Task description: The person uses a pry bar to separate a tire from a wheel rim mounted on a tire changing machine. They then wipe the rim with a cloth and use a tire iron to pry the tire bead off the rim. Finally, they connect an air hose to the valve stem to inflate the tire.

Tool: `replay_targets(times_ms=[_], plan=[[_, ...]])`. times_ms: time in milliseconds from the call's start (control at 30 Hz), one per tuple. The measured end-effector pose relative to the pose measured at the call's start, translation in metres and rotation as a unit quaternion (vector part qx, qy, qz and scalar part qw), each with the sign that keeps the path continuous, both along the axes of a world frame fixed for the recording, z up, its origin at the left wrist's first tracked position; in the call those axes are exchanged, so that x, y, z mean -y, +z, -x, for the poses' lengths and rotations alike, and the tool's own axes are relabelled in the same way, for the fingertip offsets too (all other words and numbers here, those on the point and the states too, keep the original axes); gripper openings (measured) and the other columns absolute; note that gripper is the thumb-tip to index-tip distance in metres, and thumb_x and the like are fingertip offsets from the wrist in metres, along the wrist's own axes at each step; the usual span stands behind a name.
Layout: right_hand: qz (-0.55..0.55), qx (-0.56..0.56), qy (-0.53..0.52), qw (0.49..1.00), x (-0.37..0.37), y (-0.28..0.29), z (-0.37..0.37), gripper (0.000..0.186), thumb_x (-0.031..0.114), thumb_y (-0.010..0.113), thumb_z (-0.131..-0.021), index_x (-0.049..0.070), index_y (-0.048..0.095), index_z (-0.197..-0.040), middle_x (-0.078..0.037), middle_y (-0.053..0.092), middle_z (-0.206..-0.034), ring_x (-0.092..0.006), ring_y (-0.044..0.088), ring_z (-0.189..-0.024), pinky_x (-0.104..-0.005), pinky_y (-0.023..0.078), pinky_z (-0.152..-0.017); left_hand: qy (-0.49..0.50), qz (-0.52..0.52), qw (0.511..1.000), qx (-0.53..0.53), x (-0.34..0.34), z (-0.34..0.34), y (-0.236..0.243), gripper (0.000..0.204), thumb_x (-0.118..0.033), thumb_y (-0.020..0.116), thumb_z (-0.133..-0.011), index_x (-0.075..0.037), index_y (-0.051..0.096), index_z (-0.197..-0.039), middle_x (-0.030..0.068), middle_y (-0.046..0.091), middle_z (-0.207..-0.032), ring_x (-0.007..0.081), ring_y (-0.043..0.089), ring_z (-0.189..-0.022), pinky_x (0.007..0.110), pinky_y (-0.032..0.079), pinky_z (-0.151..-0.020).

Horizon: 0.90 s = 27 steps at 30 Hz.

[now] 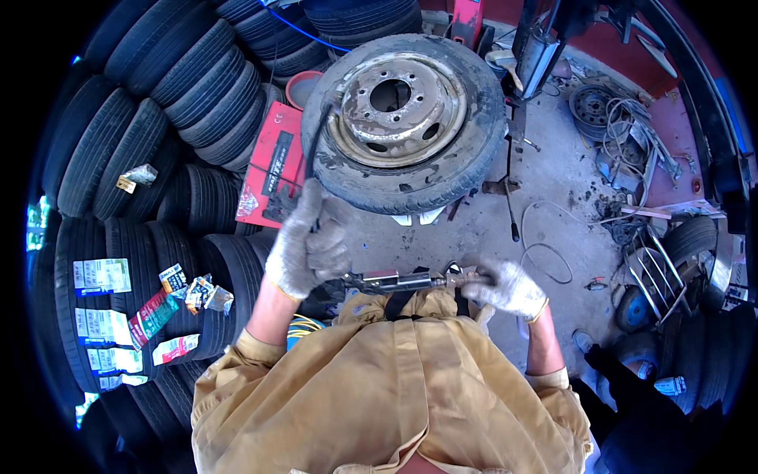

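A large tyre (pixel 470 158) on a worn, rusty steel wheel rim (pixel 395 110) lies in front of me. My left hand (pixel 310 249), in a dirty white glove, is closed around a dark tyre lever (pixel 314 150). The lever's far end reaches the rim's left edge. Close to my waist, my gloved right hand (pixel 505 290) grips a long metal tool (pixel 399 281) with a silver and black barrel. This tool lies crosswise, its left end near my left hand; its exact kind is unclear.
Stacked tyres (pixel 134 150) fill the left side. A red box (pixel 272 162) stands beside the wheel. On the right floor lie a long bar (pixel 511 201), a looped cable (pixel 545 257), a bare wheel rim (pixel 592 107) and a metal frame (pixel 655 268). A person in dark clothes (pixel 647 403) is at lower right.
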State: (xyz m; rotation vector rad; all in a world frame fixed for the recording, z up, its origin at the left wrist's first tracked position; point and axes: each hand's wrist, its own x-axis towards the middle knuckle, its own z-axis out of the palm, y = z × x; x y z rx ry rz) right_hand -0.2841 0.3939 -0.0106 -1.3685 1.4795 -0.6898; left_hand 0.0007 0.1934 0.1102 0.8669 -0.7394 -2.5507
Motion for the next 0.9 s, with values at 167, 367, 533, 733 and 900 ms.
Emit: replay_targets(times_ms=[167,367,533,733,900], plan=[[0.063,0.004,0.058,0.996,-0.015,-0.023,-0.033,0.044,0.037,0.076,-0.086,0.013,0.069,-0.123,-0.012,0.075,-0.103,-0.0335,0.072,-0.092,-0.0403,0.058,-0.079,0.054,-0.116,0.99,0.05,-0.016,-0.008,-0.024,0.064,-0.063,0.039,-0.103,-0.006,0.068,-0.1,-0.0108,0.025,-0.05,0.0051,0.021,-0.037,0.023,0.021,-0.038],[0.153,-0.05,0.119,0.98,-0.002,-0.031,-0.065,0.036,0.041,0.068,-0.092,0.016,0.071,-0.117,-0.011,0.071,-0.094,-0.0332,0.07,-0.082,-0.0429,0.056,-0.071,0.093,-0.093,0.987,0.088,-0.025,-0.03,-0.035,0.066,-0.061,0.041,-0.103,-0.001,0.067,-0.108,-0.0118,0.023,-0.051,0.0023,0.021,-0.038,0.022,0.023,-0.039],[0.157,-0.052,0.158,0.973,0.012,-0.031,-0.084,0.033,0.043,0.064,-0.093,0.019,0.07,-0.115,-0.012,0.071,-0.096,-0.0345,0.069,-0.08,-0.045,0.056,-0.069,0.003,0.139,0.962,0.237,-0.013,-0.067,-0.032,0.056,-0.049,0.058,-0.101,0.003,0.065,-0.119,0.0085,0.067,-0.096,0.0194,0.065,-0.084,0.036,0.052,-0.079],[0.161,-0.065,0.142,0.975,0.042,-0.02,-0.115,0.031,0.04,0.069,-0.091,0.017,0.071,-0.112,-0.013,0.07,-0.093,-0.0348,0.069,-0.074,-0.0455,0.056,-0.065,-0.235,0.336,0.856,0.316,0.007,-0.14,-0.024,0.042,-0.024,0.066,-0.097,0.002,0.063,-0.129,0.0104,0.071,-0.117,0.0177,0.063,-0.113,0.034,0.048,-0.101],[0.177,-0.116,0.169,0.963,0.085,0.018,-0.161,0.028,0.032,0.072,-0.088,0.016,0.069,-0.11,-0.011,0.068,-0.084,-0.03,0.069,-0.07,-0.0434,0.055,-0.059,-0.183,0.233,0.926,0.233,0.034,-0.213,-0.031,0.054,-0.027,0.073,-0.088,0.006,0.062,-0.13,0.0137,0.069,-0.121,0.0214,0.063,-0.115,0.037,0.047,-0.105]])
